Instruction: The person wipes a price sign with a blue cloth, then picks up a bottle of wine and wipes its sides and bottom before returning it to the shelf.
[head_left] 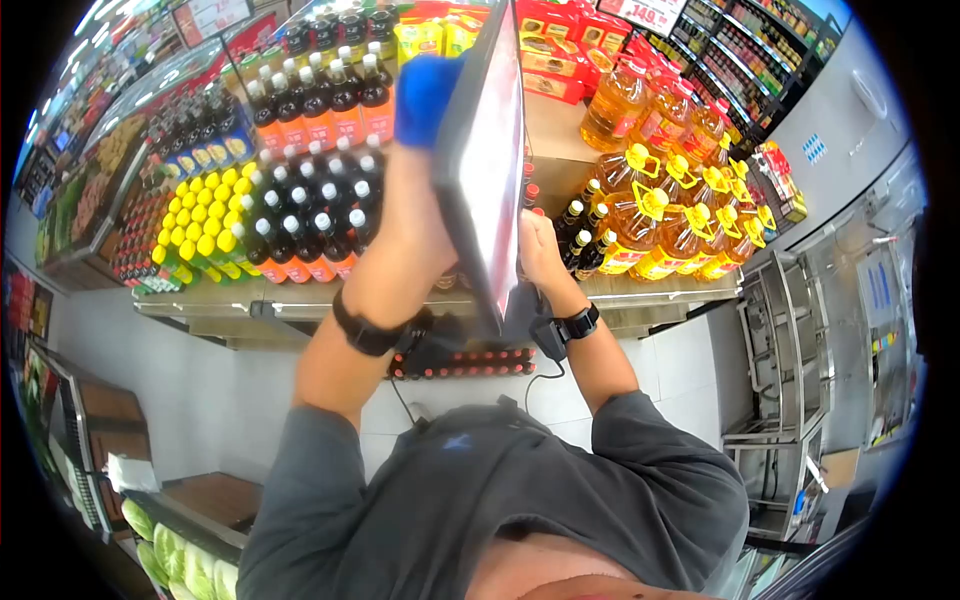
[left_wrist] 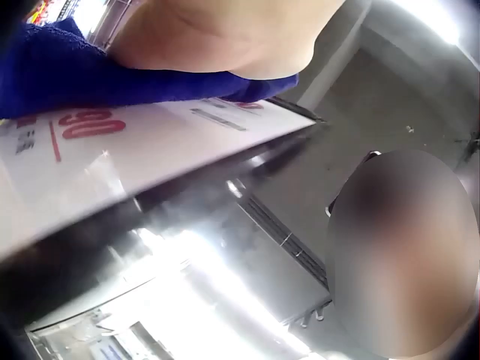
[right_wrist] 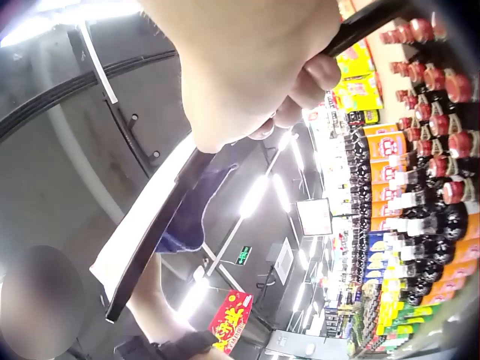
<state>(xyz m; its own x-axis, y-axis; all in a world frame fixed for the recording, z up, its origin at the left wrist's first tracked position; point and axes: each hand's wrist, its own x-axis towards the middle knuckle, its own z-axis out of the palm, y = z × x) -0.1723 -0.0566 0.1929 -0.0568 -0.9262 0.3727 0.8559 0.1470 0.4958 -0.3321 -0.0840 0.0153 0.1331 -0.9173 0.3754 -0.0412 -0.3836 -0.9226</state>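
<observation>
A black-framed price sign (head_left: 500, 180) stands nearly edge-on in front of the person in the head view. The left hand (head_left: 415, 205) holds a blue cloth (head_left: 425, 100) against the side of the sign. In the left wrist view the cloth (left_wrist: 150, 88) lies between that hand (left_wrist: 217, 34) and the printed face (left_wrist: 82, 161); the fingertips are hidden. On the other side, the right hand (head_left: 540, 250) grips the sign by its frame. Its curled fingers (right_wrist: 304, 94) show around the black edge in the right wrist view.
Dark bottles with white caps (head_left: 320, 210) and yellow-capped bottles (head_left: 205, 215) crowd the display at left. Large oil bottles (head_left: 670, 225) stand at right, red packets (head_left: 560, 55) behind. A metal rack (head_left: 785, 350) is on the right, cabbages (head_left: 180, 550) low at left.
</observation>
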